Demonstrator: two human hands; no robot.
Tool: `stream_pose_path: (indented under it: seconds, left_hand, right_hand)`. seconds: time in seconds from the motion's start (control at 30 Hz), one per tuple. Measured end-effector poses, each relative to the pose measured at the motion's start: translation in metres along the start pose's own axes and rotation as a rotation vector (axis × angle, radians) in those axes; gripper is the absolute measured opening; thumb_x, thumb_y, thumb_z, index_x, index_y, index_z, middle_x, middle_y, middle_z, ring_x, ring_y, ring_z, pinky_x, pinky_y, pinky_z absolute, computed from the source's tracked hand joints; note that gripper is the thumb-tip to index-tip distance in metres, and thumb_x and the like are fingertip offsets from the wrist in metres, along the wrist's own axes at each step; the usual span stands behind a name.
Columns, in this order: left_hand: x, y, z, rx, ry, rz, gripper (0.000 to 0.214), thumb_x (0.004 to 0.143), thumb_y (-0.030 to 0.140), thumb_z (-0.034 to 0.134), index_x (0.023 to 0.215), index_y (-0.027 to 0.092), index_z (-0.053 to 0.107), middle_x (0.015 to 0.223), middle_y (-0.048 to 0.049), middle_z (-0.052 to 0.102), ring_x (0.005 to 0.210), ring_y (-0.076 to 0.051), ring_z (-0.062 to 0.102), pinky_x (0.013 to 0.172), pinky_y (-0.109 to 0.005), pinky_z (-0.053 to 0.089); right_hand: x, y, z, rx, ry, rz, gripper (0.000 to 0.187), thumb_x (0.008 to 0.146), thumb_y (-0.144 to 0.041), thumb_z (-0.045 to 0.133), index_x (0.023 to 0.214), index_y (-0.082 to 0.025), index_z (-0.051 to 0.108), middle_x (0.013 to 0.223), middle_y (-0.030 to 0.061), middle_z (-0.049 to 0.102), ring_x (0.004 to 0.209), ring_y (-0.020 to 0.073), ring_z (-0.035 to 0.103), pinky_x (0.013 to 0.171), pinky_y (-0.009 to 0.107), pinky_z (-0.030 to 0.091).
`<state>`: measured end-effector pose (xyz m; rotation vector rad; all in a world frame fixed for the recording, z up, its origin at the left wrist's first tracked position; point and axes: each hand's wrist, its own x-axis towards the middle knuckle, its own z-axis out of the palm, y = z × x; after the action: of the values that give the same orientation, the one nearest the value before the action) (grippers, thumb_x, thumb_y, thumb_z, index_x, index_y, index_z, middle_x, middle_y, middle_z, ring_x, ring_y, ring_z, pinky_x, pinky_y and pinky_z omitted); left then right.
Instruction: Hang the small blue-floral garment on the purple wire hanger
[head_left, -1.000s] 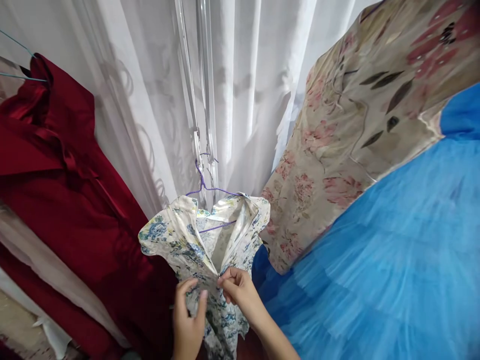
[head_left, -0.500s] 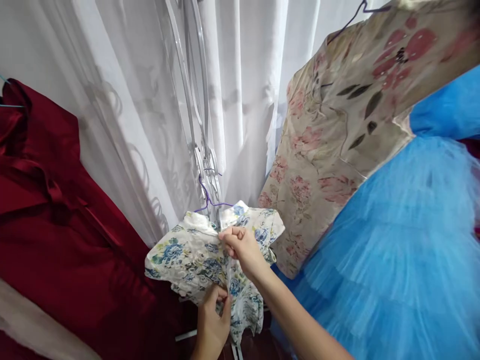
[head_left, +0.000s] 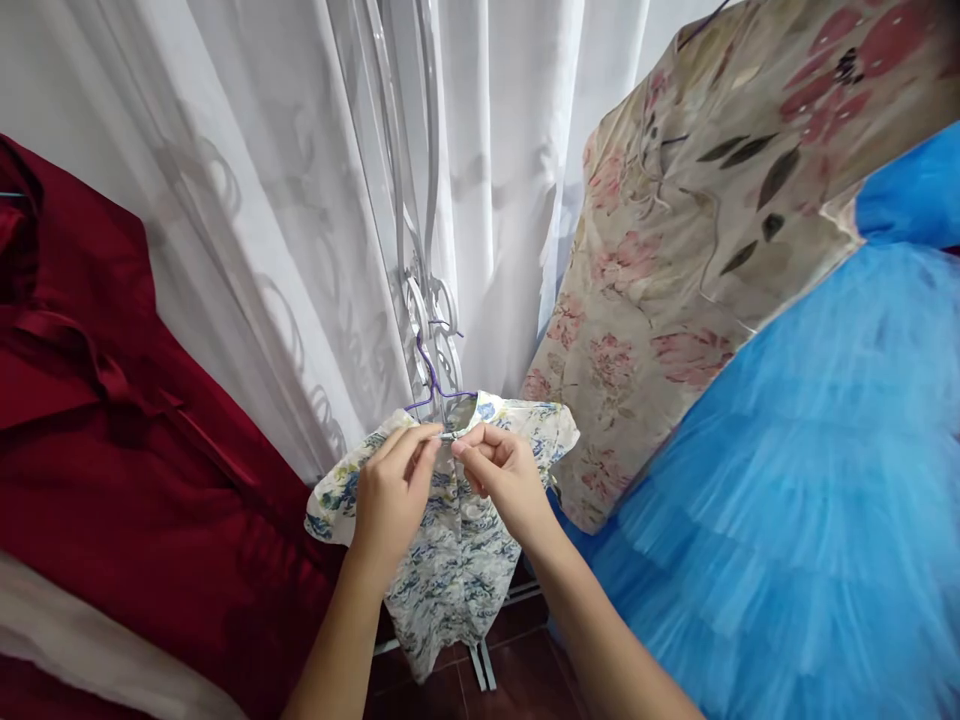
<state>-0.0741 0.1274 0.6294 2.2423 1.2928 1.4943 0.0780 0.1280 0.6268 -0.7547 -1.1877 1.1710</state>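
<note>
A white short-sleeved top (head_left: 457, 560) with blue and green flowers hangs from a purple wire hanger (head_left: 431, 380). At the middle of its neckline, my left hand (head_left: 397, 480) pinches the collar edge between thumb and fingers. My right hand (head_left: 502, 470) pinches the other side of that edge, with the fingertips of both hands nearly meeting. A small dark detail shows between them, too small to make out. The hands hide part of the chest. Below them, a seam line runs down the cloth.
A white metal stand (head_left: 431, 200) with curled ornaments rises behind the top, before white curtains (head_left: 517, 120). Dark red clothing (head_left: 150, 480) hangs at left. A beige floral garment (head_left: 622, 320) and blue tiered tulle dress (head_left: 765, 480) are at right. Dark floor tiles (head_left: 517, 660) lie below.
My left hand has come up from the lower front opening to the neckline, beside my right hand. The opening has drawn together and the top hangs straighter. The view has shifted slightly.
</note>
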Motion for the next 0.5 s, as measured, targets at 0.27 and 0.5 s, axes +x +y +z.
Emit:
stream_pose_path:
  seconds: [0.27, 0.5]
  left_hand:
    - [0.018, -0.001, -0.015, 0.068, 0.417, 0.129, 0.01, 0.091, 0.02, 0.055, 0.094, 0.017, 0.065, 0.085, -0.003, 0.065, 0.083, -0.015, 0.06, 0.078, -0.025, 0.045]
    - [-0.029, -0.104, -0.047, -0.906, 1.054, -0.81, 0.013, 0.088, 0.016, 0.049, 0.08, 0.017, 0.059, 0.068, 0.0033, 0.056, 0.063, -0.01, 0.055, 0.07, -0.021, 0.047]
  right_hand:
    - [0.003, 0.035, -0.009, -0.205, 0.035, -0.019, 0.021, 0.077, -0.023, 0.064, 0.064, -0.019, 0.047, 0.049, -0.0084, 0.039, 0.043, 0.0059, 0.031, 0.044, 0.021, 0.021]
    - [-0.036, 0.069, -0.022, -0.177, -0.187, 0.148, 0.017, 0.076, -0.02, 0.059, 0.063, -0.019, 0.047, 0.049, -0.0085, 0.038, 0.044, 0.0063, 0.029, 0.045, 0.021, 0.02]
